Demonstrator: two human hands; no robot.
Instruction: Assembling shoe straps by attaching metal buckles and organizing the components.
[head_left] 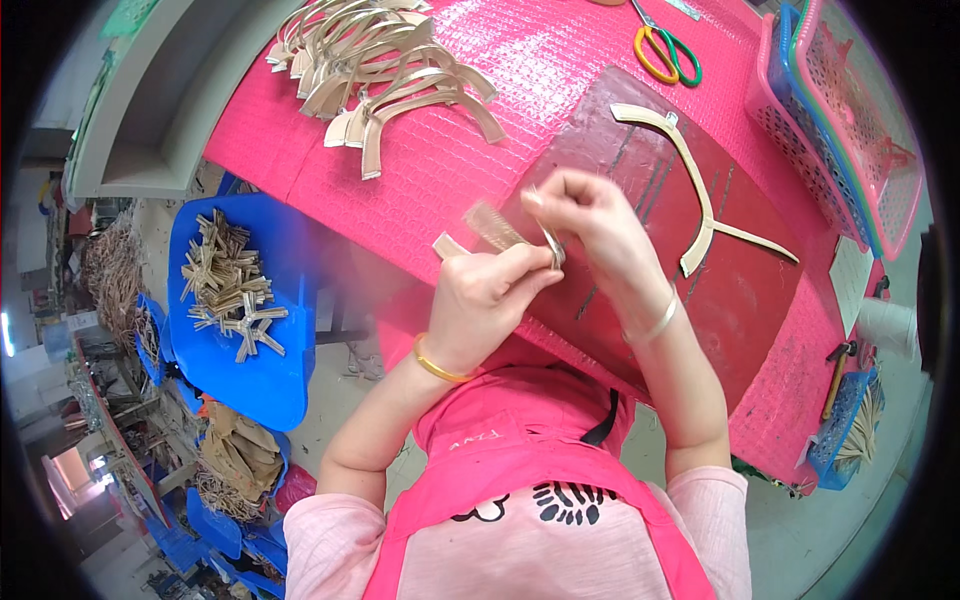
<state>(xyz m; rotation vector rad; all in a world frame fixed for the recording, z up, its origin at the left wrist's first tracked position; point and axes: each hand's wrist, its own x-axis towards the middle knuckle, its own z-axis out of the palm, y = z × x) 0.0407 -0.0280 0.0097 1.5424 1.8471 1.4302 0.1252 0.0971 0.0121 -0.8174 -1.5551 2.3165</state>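
Observation:
My left hand (493,288) is closed on a beige strap piece (490,226), pinched between thumb and fingers. One wide end of it sticks out past the knuckles, blurred by motion. Close by, my right hand (598,215) is raised with thumb and forefinger pinched together at the tip of a thin, shiny strip that rises from the left fingertips. Both hands are over the near edge of a dark red mat (740,300). Flat on that mat lies a Y-shaped beige strap (703,190) with a long curved arm and a thin tail.
A pile of curved beige straps (385,75) sits at the table's far left. Scissors (668,55) with yellow and green handles lie beyond the mat. Plastic baskets (825,130) stand at right, a hammer (838,380) below them. A blue tub (290,385) at left holds strap pieces (225,270).

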